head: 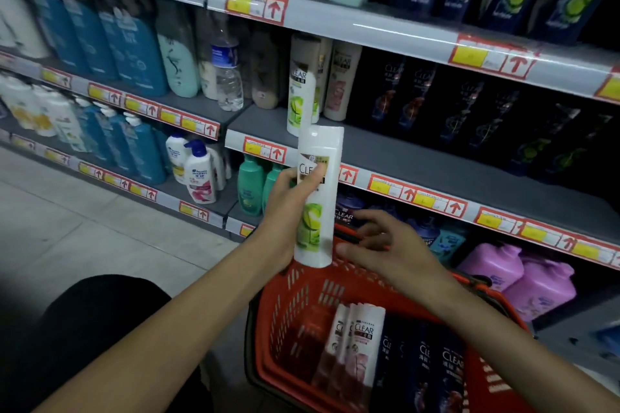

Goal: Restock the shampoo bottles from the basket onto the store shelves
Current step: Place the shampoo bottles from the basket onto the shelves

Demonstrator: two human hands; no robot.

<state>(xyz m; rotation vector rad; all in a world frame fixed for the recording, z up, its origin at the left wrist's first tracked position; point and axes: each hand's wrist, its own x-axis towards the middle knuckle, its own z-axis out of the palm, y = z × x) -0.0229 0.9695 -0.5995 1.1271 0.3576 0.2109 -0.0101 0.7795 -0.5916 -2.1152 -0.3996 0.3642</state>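
While the left hand [292, 198] grips the white-and-green Clear shampoo bottle [318, 221] upright around its middle, the right hand [385, 245] hovers just beside the base, fingers loosely spread and holding nothing. I cannot tell whether its thumb touches the bottle. The red basket [302, 295] sits below both hands. A matching bottle [300, 90] stands above the left hand on the grey shelf [419, 151]. The held one probably belongs beside it, lifted straight up, label outward, and set down without nudging it.
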